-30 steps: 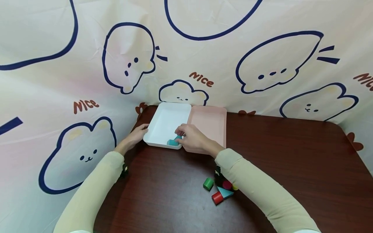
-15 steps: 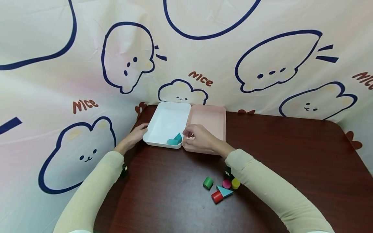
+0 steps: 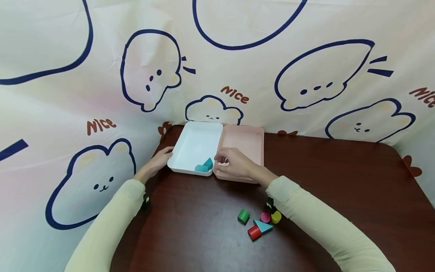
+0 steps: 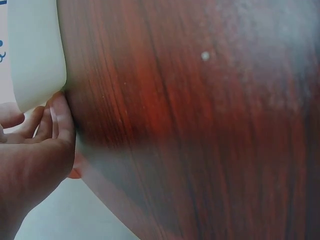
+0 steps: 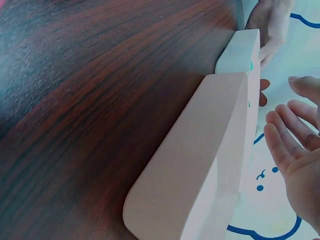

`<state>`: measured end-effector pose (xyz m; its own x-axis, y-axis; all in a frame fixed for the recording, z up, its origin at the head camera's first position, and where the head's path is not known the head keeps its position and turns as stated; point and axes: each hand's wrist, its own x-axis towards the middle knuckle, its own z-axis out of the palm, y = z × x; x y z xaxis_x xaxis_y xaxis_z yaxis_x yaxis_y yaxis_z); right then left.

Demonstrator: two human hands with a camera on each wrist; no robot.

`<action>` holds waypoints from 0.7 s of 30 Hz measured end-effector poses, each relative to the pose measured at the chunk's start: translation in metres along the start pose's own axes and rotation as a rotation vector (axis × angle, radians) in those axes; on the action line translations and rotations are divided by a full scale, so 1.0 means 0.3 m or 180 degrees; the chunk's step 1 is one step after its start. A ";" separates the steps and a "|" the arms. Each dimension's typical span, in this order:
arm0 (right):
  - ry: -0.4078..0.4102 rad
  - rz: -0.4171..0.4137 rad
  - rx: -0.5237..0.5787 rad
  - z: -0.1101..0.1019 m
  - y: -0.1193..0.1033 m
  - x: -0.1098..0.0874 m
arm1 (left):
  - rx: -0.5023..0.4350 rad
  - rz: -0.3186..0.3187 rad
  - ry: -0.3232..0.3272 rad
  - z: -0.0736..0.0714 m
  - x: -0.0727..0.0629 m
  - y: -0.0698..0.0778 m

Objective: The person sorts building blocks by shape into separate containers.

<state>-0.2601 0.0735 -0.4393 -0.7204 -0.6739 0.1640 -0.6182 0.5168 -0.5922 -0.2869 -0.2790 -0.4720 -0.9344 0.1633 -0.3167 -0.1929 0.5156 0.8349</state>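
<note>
My left hand [image 3: 159, 161] is at the left side of the white tray [image 3: 190, 141]. In the left wrist view its fingers [image 4: 61, 117] lie at the tray's lower edge and the thumb is by the rim, holding it. Two teal blocks [image 3: 202, 168] lie in the tray's near right corner, touching each other. My right hand [image 3: 234, 162] hovers over the near part of the pink tray [image 3: 249, 141]. In the right wrist view this hand [image 5: 300, 145] holds nothing, its fingers loosely bent and apart from the thumb.
Nearer me on the dark wooden table [image 3: 190, 219] lie a green cylinder [image 3: 243, 217], a red cylinder [image 3: 254, 232], a blue triangle block [image 3: 263, 226], a pink round block [image 3: 265, 217] and a yellow one [image 3: 276, 217]. A printed cloth [image 3: 258, 75] stands behind the trays.
My right hand has let go of a teal block in the white tray and drawn back right over the pink tray. My left hand has stayed at the white tray.
</note>
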 end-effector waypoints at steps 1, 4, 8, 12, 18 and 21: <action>0.0006 0.0011 -0.0015 -0.004 -0.002 -0.006 | -0.0001 0.0001 -0.0005 0.001 0.000 0.001; 0.0001 0.0003 -0.0016 -0.025 -0.007 -0.025 | -0.0010 -0.0023 -0.0012 0.002 0.005 0.004; 0.0010 -0.0012 -0.0058 -0.051 -0.009 -0.050 | -0.0011 -0.0015 -0.0022 0.001 0.012 0.008; 0.0018 0.0013 -0.0117 -0.066 -0.006 -0.081 | -0.0023 -0.0012 -0.0045 0.007 0.012 0.004; -0.0012 -0.0029 -0.0132 -0.077 0.006 -0.137 | 0.0014 -0.0039 -0.0013 0.009 0.004 -0.015; 0.0054 -0.0030 -0.0131 -0.092 0.018 -0.167 | 0.0031 0.0022 0.0022 0.000 0.008 -0.010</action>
<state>-0.2361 0.1247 -0.4290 -0.7196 -0.6699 0.1830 -0.6371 0.5321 -0.5576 -0.2886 -0.2803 -0.4754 -0.9377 0.1610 -0.3079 -0.1836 0.5228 0.8325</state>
